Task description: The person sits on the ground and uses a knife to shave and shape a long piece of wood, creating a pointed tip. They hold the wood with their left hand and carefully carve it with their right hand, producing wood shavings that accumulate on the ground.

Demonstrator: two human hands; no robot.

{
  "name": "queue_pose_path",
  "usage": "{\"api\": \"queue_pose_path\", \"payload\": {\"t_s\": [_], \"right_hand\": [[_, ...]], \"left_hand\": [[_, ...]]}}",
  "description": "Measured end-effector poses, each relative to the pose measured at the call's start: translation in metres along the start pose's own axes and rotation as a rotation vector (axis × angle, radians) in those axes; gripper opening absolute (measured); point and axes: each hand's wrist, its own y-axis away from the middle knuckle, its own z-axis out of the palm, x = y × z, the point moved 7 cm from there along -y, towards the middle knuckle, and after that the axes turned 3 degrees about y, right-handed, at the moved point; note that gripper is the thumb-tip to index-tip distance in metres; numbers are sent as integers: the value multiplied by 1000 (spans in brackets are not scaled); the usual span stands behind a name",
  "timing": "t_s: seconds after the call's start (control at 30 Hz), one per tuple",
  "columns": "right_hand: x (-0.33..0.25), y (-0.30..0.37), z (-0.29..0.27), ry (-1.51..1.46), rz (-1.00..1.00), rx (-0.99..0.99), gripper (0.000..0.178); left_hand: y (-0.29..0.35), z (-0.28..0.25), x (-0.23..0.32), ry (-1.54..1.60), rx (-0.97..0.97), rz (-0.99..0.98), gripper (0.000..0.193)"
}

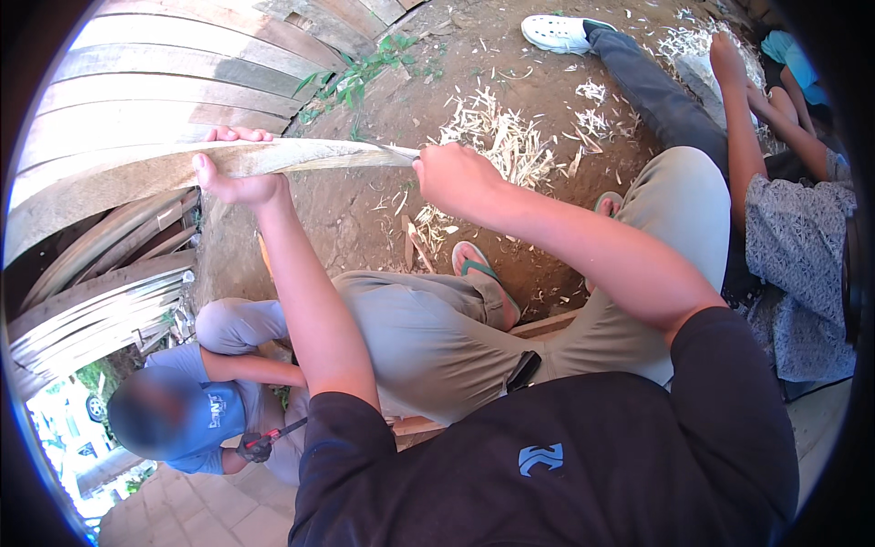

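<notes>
A long, pale wooden strip (pixel 319 157) reaches from the left edge of the view toward the middle, narrowing at its right end. My left hand (pixel 235 185) grips it, thumb on the near side and fingertips showing over the far edge. At the narrow end, my right hand (pixel 456 179) is closed in a fist around what looks like a knife (pixel 390 149). Its thin, dark blade lies along the wood, pointing left; the handle is hidden inside my fist. Both arms are stretched out over my lap.
Wood shavings (pixel 501 137) litter the dirt ground beyond my right hand. A board wall (pixel 173 96) and stacked strips (pixel 109 296) stand left. One person (pixel 196 410) crouches at lower left, gloved hand on a red-handled tool. Others sit at right, one leg (pixel 656 96) stretched out.
</notes>
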Motion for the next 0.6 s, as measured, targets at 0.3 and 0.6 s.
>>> {"api": "queue_pose_path", "payload": {"t_s": [0.3,0.6], "right_hand": [[43,-9,8,62,82,-27,22],[31,1,7,-17,73,31,29]], "left_hand": [[3,16,-4,77,-99,-4,50],[2,25,-5,40,-79,7,51]]}}
